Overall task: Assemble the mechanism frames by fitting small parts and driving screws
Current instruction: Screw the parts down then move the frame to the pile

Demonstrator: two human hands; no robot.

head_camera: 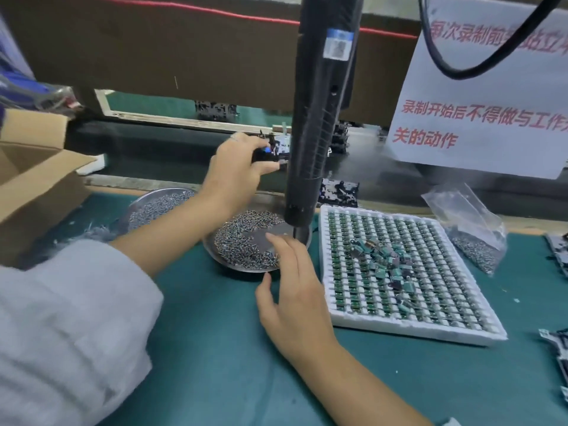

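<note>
**Station check: right hand at the screw dish, left hand on a frame at the far edge**

Nearest: white sleeve [61,327] over the left forearm, at the near-left corner of the green tabletop [215,348].

Right hand [295,290] above the tabletop, near its middle. Grip open and holding nothing: fingers extended, fingertips [273,238] over the near rim of the screw dish [246,241], thumb spread toward the near edge.

Screw dish holding a loose heap of small dark screws, part of its floor bare. Tip of a hanging black electric screwdriver [316,118] just over the dish's right rim, beside the fingertips.

Just right of the dish: white foam tray [399,272] of small green components in rows, a loose pile of the same parts on top. Right of the tray, toward the right edge: clear bag of screws [473,235]. Partial frame pieces cut off at the right edge.

Left of the screw dish, farther back: second dish [159,204] of screws, beside an open cardboard box [33,179] at the left edge.

Far edge: left hand [236,167] with its grip closed around a dark mechanism frame [276,152], fingers curled over the top, thumb beneath. Frame held just left of the screwdriver body. More dark frames [338,192] on the belt behind.

Far right: white notice [479,118] with red characters.
</note>
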